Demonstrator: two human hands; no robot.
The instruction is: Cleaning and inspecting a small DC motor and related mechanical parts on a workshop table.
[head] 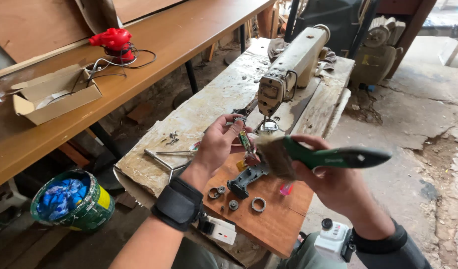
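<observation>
Worn table (199,114) – sewing machine (288,65), board (274,214), screwdrivers (162,158).

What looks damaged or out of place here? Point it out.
The sewing machine sits on a chipped, worn table, with its parts off: rings and a dark bracket lie loose on a wooden board. Screws lie scattered.

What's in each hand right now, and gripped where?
Left hand: small metal part, pinched in the fingertips at its upper end. Right hand: green-handled brush, held around the handle just behind the bristles.
</observation>
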